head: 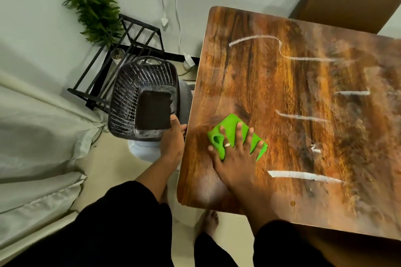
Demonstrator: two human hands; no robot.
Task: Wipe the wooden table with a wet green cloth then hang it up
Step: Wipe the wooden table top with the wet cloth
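The right hand (233, 156), fingers spread flat, presses the green cloth (235, 134) on the wooden table (282, 97) near its left edge. White chalk lines (303, 176) lie beside — no readable writing. The left hand (173, 138) grips a dark basket (143, 97) beside the table.

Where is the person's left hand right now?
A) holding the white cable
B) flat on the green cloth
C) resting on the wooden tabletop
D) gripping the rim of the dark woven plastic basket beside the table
D: the left hand grips the near rim of the dark woven plastic basket off the table's left edge, while the right hand presses the green cloth flat on the wooden table.
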